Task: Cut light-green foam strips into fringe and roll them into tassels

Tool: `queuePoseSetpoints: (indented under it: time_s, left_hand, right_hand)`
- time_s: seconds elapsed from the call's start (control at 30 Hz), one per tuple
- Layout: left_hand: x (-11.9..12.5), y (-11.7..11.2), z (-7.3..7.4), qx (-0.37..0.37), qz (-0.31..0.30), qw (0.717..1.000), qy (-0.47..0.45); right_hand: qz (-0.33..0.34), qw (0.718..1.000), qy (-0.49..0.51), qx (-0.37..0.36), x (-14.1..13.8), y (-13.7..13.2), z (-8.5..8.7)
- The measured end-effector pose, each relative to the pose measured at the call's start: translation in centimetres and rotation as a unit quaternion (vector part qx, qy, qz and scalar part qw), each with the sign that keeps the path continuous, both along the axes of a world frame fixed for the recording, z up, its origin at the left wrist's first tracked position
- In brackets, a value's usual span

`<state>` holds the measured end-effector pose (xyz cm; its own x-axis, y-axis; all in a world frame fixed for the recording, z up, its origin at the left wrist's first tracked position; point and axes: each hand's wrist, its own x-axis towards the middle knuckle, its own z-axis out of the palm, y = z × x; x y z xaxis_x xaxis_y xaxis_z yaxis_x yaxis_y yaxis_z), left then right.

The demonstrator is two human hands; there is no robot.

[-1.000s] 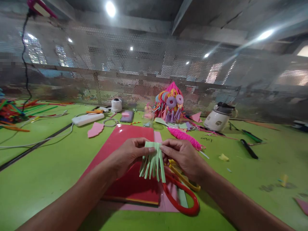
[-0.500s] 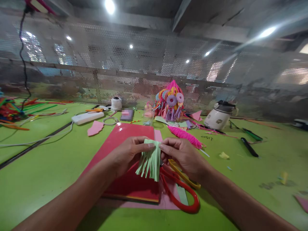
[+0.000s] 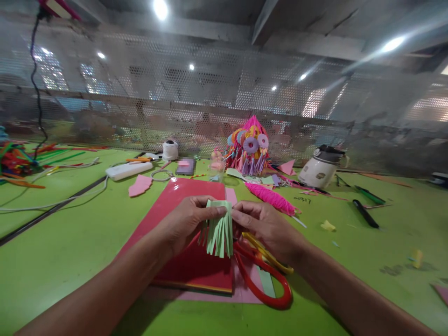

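Both hands hold a light green strip of fringed paper (image 3: 220, 235) above a red folder-like sheet (image 3: 175, 270). My left hand (image 3: 191, 217) pinches its top edge, thumb in front. At the upper right corner, the thumb and fingers of my right hand (image 3: 262, 221) are closed on the same paper. The fringe hangs down in narrow strips. Scissors with red and yellow handles (image 3: 285, 296) lie just below my right hand, their blades hidden. Pink paper (image 3: 247, 294) and a piece of green paper (image 3: 268, 282) lie under the scissors.
Beyond the hands lie a bundle of pink yarn (image 3: 271, 198), a tasselled paper ornament (image 3: 248, 147) and a white kettle (image 3: 318, 170). To the right is a black-handled tool (image 3: 364, 213). On the left are a white power strip (image 3: 129, 171) with a cable and pink paper (image 3: 140, 185).
The fringed paper has turned to hang straighter and flatter toward me, with some strips now showing behind, near the left fingers. Both hands keep their grip in almost the same place.
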<state>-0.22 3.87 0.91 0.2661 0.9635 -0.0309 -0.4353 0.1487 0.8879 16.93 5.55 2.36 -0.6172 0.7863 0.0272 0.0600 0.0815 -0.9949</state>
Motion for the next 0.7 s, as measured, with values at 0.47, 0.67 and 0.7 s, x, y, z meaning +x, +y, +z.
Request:
queuePoseSetpoints:
  time_s: [0.47, 0.67, 0.7]
  left_hand:
    - [-0.49, 0.38, -0.29, 0.007, 0.037, 0.999, 0.021]
    - [-0.48, 0.38, -0.05, -0.001, 0.069, 0.996, 0.05]
    - [-0.48, 0.41, -0.04, 0.002, 0.068, 0.997, 0.047]
  right_hand:
    - [-0.015, 0.998, 0.01, -0.053, 0.1, -0.12, 0.27]
    - [-0.01, 0.999, -0.002, -0.034, 0.08, -0.11, 0.3]
    - [-0.013, 0.999, -0.001, -0.038, 0.08, -0.1, 0.24]
